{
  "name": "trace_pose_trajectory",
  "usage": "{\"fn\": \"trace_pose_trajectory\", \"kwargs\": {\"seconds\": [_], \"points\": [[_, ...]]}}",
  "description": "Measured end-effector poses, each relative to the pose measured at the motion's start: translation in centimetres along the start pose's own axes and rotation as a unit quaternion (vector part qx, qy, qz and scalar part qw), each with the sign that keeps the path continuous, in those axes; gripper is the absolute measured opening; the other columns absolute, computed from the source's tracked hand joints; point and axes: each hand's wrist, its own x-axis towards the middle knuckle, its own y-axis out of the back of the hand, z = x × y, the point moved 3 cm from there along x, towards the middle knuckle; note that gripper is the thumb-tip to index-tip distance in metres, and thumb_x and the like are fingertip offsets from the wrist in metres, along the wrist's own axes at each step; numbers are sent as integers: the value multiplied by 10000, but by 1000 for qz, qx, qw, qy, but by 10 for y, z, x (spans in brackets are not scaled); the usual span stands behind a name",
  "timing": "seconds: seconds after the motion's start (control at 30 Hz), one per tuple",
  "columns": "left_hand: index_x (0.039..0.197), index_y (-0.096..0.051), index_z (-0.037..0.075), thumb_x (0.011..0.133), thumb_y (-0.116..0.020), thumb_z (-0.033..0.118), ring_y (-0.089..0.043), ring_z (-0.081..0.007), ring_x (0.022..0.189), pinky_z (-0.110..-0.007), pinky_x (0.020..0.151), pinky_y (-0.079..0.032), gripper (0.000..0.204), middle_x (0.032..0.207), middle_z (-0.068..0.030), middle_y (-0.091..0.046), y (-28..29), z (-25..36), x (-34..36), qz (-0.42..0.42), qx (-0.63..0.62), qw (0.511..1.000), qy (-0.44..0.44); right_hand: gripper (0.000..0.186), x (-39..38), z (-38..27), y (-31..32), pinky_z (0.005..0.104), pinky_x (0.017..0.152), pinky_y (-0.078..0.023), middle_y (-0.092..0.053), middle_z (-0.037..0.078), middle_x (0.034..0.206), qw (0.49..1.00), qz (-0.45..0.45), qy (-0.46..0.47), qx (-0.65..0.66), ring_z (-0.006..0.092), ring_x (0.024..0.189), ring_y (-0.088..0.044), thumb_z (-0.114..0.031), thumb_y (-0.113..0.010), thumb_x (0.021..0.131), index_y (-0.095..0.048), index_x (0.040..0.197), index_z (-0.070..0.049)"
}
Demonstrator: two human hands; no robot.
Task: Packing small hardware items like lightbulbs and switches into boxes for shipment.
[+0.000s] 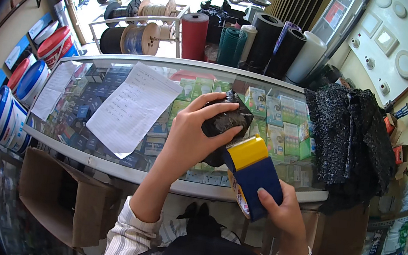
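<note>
My left hand (195, 136) grips a small package wrapped in crinkled black plastic (231, 115) over the glass counter, its fingers spread across the top and side. My right hand (283, 208) holds a blue and yellow tape dispenser (257, 187), whose yellow head meets the package's lower edge. Beneath the glass lie several small bulb boxes (276, 141). A handwritten paper sheet (129, 111) lies on the counter left of my hands. At the right end, black bubble wrap (339, 144) is heaped on the counter.
Cardboard boxes (48, 195) stand below the counter's front edge (93, 161). Upright rolls of sheet material (193, 34) and a rack of cable spools (138, 38) stand behind it. Paint buckets (13, 122) line the left wall, and a fixture display board (387, 48) hangs at the right.
</note>
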Motion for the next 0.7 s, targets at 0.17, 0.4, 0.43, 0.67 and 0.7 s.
{"fn": "trace_pose_trajectory", "kwargs": {"seconds": [0.17, 0.4, 0.43, 0.67, 0.7], "points": [[1051, -680, 89, 687, -758, 128, -597, -258, 1033, -332, 866, -507, 374, 1170, -136, -584, 0, 2, -3, -10, 23, 998, -55, 308, -23, -1, 1, 200, 657, -447, -626, 29, 844, 1000, 5, 8, 27, 49, 740, -541, -190, -628, 859, -576, 1034, 58], [1065, -672, 114, 720, -747, 194, -606, -302, 1014, -379, 839, -509, 362, 1205, -132, -554, -7, 5, -10, -21, 15, 997, -67, 316, -45, -6, 4, 206, 666, -452, -635, 45, 851, 999, 30, -16, 34, 52, 744, -545, -179, -634, 846, -576, 1032, 69], [1064, -671, 112, 720, -746, 194, -607, -304, 1011, -377, 835, -511, 361, 1202, -131, -556, -7, 5, -12, -22, 21, 997, -70, 316, -47, -6, 3, 206, 666, -452, -635, 45, 851, 999, 25, -15, 36, 52, 744, -545, -179, -634, 846, -576, 1032, 69], [1013, -699, 214, 740, -721, 211, -475, -345, 1181, -449, 944, -432, 273, 1309, -101, -468, -9, 6, -19, -24, 75, 988, -129, 299, -40, 3, 0, 203, 648, -456, -637, 42, 823, 999, 31, -26, 29, 53, 717, -554, -183, -651, 837, -591, 997, 62], [1002, -702, 220, 740, -718, 214, -471, -343, 1183, -451, 949, -426, 263, 1306, -98, -472, -9, 9, -19, 4, 111, 977, -182, 298, -38, 5, 0, 201, 644, -456, -638, 39, 821, 999, 42, -32, 11, 50, 714, -554, -185, -658, 835, -594, 995, 59]]}}
